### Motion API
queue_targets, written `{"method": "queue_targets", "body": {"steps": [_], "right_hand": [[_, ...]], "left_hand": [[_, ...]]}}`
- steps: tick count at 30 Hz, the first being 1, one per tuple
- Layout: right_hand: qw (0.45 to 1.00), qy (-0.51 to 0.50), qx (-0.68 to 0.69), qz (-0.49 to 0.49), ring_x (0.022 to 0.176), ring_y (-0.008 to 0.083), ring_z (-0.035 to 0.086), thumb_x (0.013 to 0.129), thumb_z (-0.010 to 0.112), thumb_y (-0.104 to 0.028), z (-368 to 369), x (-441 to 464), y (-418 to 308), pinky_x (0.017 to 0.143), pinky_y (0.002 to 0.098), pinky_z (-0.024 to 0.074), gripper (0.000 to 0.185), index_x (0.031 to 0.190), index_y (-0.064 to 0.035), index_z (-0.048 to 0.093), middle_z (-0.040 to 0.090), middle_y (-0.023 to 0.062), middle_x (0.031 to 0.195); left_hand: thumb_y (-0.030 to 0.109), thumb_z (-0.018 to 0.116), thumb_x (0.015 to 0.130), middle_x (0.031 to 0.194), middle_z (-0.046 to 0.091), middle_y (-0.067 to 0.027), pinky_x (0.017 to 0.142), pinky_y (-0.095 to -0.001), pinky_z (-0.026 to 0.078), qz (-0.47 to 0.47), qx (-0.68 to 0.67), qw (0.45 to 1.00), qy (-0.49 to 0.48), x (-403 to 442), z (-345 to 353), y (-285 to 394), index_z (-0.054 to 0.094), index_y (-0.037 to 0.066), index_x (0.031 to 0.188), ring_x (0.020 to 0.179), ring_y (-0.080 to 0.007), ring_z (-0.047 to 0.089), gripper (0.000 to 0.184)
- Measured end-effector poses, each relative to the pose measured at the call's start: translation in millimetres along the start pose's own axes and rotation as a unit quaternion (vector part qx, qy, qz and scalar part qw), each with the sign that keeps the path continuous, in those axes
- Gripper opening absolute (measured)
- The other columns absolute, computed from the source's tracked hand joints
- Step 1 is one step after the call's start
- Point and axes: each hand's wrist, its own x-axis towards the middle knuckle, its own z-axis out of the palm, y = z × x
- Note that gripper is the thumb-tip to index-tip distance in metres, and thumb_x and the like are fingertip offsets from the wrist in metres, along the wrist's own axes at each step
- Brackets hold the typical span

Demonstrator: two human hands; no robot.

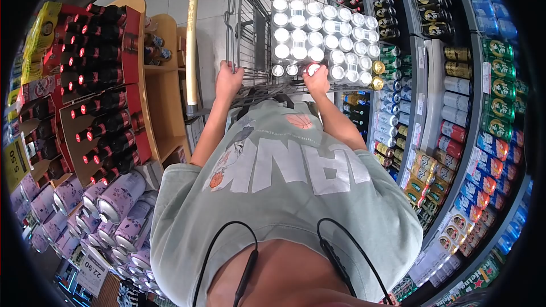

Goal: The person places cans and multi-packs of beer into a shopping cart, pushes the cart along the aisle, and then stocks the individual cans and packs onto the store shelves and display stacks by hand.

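A wire shopping cart stands in front of me, holding several shrink-wrapped packs of cans with pale tops. My left hand is closed round the metal frame at the cart's near left corner. At the near side of the packs, my right hand grips a can with some red on it. Its fingers hide part of the can. Two loose cans stand just left of it. Gold-topped cans sit at the right edge of the load.
Shelves of canned drinks line the right side, close to the cart. On the left are dark bottles with red caps, a wooden rack and purple-patterned cans. An upright pale pole rises left of the cart.
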Motion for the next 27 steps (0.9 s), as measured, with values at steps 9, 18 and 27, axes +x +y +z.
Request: {"method": "queue_targets", "body": {"steps": [9,18,27], "right_hand": [[0.989,-0.071,-0.114,-0.062,0.103,0.0362,0.061,0.065,0.082,-0.039,-20.6,10.6,10.3,0.085,0.0475,0.05,0.071,0.118,-0.0102,0.044,0.054,0.0174,0.117],[0.985,-0.078,-0.147,-0.037,0.106,0.0357,0.06,0.065,0.082,-0.039,-30.9,7.6,3.0,0.086,0.0462,0.05,0.071,0.118,-0.0118,0.044,0.056,0.0163,0.119],[0.988,-0.082,-0.128,-0.009,0.1,0.0355,0.063,0.064,0.083,-0.035,-31.9,-3.7,-4.9,0.08,0.0459,0.0508,0.069,0.117,-0.0133,0.044,0.054,0.0147,0.114]], "left_hand": [[0.025,0.064,0.078,0.099,0.063,-0.0225,0.083,-0.0425,0.048,-0.028,0.016,0.999,-0.019,-0.9,-2.5,2.8,0.048,-0.005,0.106,0.092,-0.038,0.063,0.043],[0.005,0.065,0.074,0.096,0.062,-0.015,0.085,-0.0425,0.044,0.331,0.101,0.916,0.202,-68.0,-21.9,57.7,0.054,0.003,0.108,0.092,-0.0345,0.059,0.036],[0.015,0.061,0.079,0.12,0.057,-0.0149,0.094,-0.0414,0.046,0.264,0.191,0.895,-0.303,6.2,177.3,4.9,0.053,0.005,0.12,0.114,-0.0289,0.054,0.043]]}}
